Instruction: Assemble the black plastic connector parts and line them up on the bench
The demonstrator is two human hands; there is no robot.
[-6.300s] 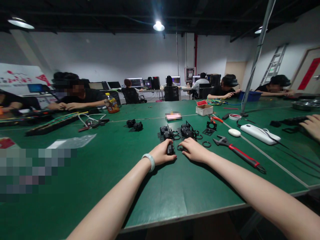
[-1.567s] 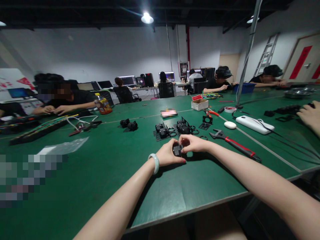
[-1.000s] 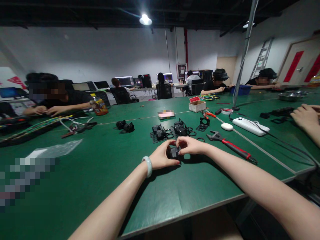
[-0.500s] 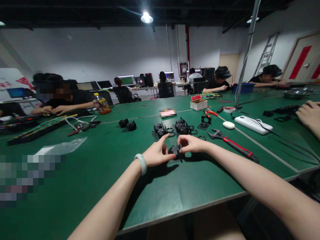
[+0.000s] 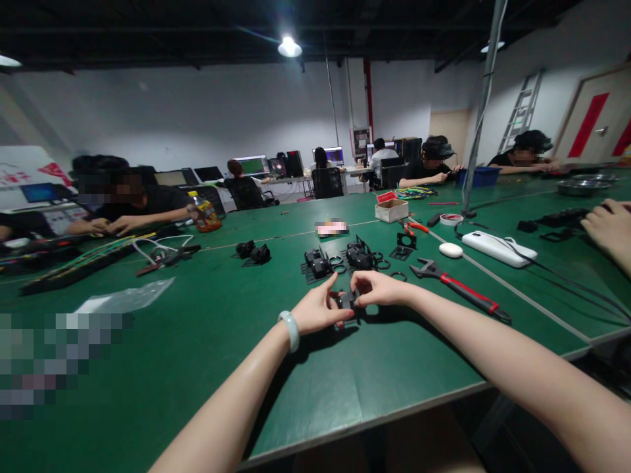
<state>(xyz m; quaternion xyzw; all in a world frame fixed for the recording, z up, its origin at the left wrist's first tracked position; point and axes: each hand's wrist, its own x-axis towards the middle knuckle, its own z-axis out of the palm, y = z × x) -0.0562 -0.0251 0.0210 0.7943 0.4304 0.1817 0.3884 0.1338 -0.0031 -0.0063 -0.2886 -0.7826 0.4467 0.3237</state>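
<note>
My right hand (image 5: 374, 289) pinches black part (image 5: 348, 300), below frame centre; left hand (image 5: 315, 309) curls round it, can't tell if gripping.

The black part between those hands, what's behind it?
Behind the black part, two clusters of black parts and some rings lie on the green table. The left hand and right hand hide some of the table around it; anything there is covered.
</note>
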